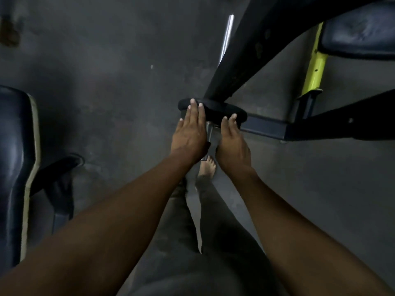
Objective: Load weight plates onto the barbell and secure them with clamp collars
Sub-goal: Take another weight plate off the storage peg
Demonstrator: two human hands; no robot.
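Weight plate: a black disc (215, 110) with a matte, rubbery-looking rim, seen nearly edge-on as a flat ellipse; it sits on the barbell sleeve, just above frame centre, up against the black frame upright.
Barbell sleeve: a short smooth metal cylinder (210, 130) with a dull silver sheen, running from the plate toward 6 o'clock, visible between the two hands.
Barbell shaft: a thin bright steel rod (227, 37) running away toward 12 o'clock, half hidden by the upright.
Left hand: flat and outstretched (190, 133), fingers straight and together, fingertips on the plate's rim at its 9 o'clock end; the grip is unclenched, palm pressing rather than clasping.
Right hand: also flat (233, 142), fingers extended with tips touching the plate's rim at its 3 o'clock end; the grip is spread wide, nothing enclosed.
Rack frame: thick black square-section steel beams (245, 60), painted and slightly scuffed, slanting from the plate toward 1 o'clock; a lower beam runs toward 3 o'clock.
Yellow post: a glossy yellow-green tube (314, 69) with small holes, at 2 o'clock.
Padded seat: dark, shiny vinyl cushion (361, 33) at the upper right corner.
Counter: a padded one (15, 159) at 9 o'clock, dark glossy vinyl with a pale edge strip.
Floor: grey, mottled, rough-looking concrete (96, 60).
Legs: dark leggings, one bare foot (207, 167) below the hands.
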